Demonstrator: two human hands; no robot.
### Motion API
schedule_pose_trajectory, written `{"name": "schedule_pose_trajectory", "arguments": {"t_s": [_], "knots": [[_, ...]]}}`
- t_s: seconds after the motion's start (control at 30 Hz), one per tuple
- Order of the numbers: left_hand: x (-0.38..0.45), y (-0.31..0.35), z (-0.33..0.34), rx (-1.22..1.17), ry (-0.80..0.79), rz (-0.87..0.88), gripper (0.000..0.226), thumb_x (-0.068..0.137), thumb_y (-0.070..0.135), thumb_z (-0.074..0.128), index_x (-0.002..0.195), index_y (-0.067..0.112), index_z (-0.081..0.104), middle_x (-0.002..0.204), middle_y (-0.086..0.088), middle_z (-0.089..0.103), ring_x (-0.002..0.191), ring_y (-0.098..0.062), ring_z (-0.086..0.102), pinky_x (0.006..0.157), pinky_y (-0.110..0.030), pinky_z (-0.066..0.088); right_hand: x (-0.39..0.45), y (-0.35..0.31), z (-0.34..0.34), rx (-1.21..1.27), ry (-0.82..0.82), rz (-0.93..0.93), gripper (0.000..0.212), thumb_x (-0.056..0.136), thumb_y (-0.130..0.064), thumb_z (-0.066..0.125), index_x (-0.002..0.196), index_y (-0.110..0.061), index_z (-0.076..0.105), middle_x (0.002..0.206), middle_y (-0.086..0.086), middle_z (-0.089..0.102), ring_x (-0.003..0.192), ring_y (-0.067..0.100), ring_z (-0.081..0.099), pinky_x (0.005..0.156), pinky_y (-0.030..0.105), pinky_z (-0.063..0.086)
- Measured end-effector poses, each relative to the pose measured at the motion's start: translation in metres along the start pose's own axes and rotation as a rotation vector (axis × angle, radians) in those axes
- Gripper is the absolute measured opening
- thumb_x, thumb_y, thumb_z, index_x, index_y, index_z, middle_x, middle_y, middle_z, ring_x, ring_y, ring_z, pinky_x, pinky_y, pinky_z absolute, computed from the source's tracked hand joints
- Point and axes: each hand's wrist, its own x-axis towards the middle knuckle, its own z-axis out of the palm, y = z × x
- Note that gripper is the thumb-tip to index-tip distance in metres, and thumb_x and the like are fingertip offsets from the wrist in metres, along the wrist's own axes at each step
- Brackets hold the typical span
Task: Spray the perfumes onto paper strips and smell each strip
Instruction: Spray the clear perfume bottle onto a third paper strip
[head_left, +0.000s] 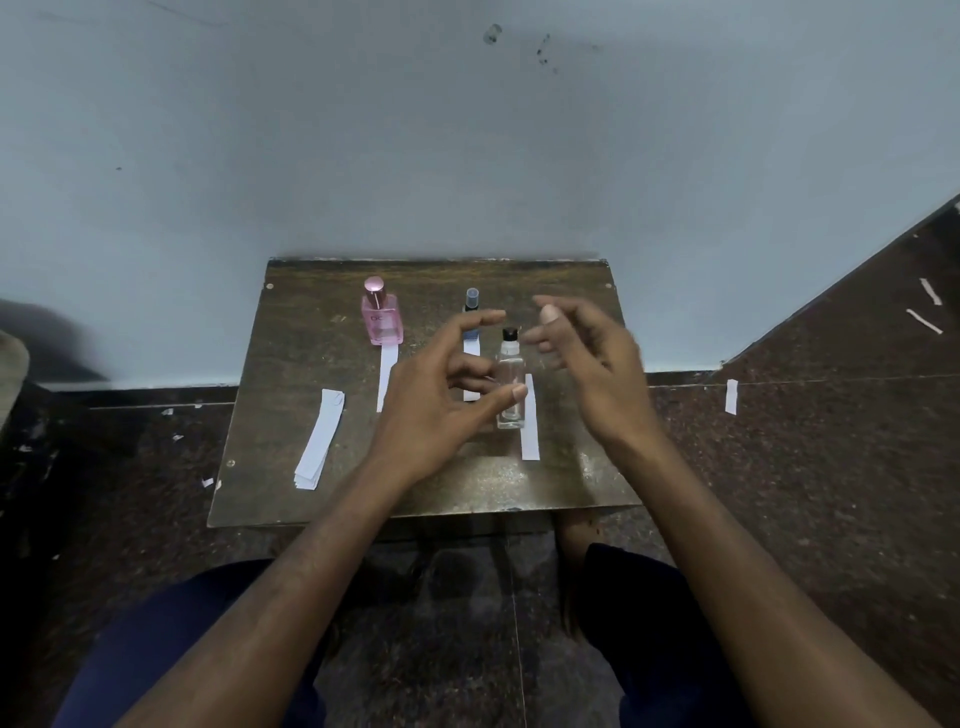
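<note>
While both hands hover open over the worktop (291, 364), the clear bottle (510, 384) stands between them, not yet held.

Each perfume has its own paper strip (530, 441) laid by it, probably so the smells stay separate: pink bottle (382, 317), blue-capped bottle (471, 306), clear one. The left hand (436, 410) curls around the clear bottle with fingers apart; whether the thumb touches it I cannot tell. The right hand (587, 364) is spread open just beside the cap, empty. Spare strips (319, 441) lie at the left.

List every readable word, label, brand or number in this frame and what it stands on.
Nothing can be read with certainty.
Pink bottle: a pale mark on its front, too blurred to read.
Blue bottle: no legible text.
Clear bottle: no label visible.
Paper strips: blank.
</note>
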Motion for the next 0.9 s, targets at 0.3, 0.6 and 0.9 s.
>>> {"name": "schedule_pose_trajectory", "arguments": {"t_s": [0.3,0.6,0.9], "knots": [[0.011,-0.013,0.020,-0.178,-0.081,-0.026,0.071,0.097,0.019,0.079,0.155,0.027,0.040,0.120,-0.003,0.079,0.114,-0.018,0.077,0.093,-0.043,0.064,-0.002,0.005,0.014,0.238,-0.185,0.102,0.040,0.111,-0.039,0.053,0.118,-0.002,0.067,0.114,0.013,0.080,0.108,0.031,0.078,0.096,0.064,0.060],[0.019,-0.028,0.041,0.648,0.046,0.203,0.018,0.099,0.014,0.069,0.113,0.019,0.079,0.101,0.003,0.076,0.092,-0.014,0.065,0.083,-0.027,0.054,0.006,0.008,-0.027,0.422,0.151,0.141,0.019,0.110,-0.035,0.058,0.112,-0.016,0.057,0.069,0.008,0.062,0.039,0.021,0.052,0.039,0.019,0.036],[0.021,-0.021,0.064,1.000,-0.010,0.054,0.042,0.103,0.040,0.065,0.143,0.028,0.063,0.128,-0.007,0.058,0.122,-0.027,0.054,0.078,-0.034,0.041,-0.002,0.012,-0.034,0.443,-0.042,0.153,0.037,0.099,-0.020,0.036,0.135,-0.020,0.046,0.068,0.011,0.054,0.041,0.021,0.045,0.042,0.020,0.033]]}}
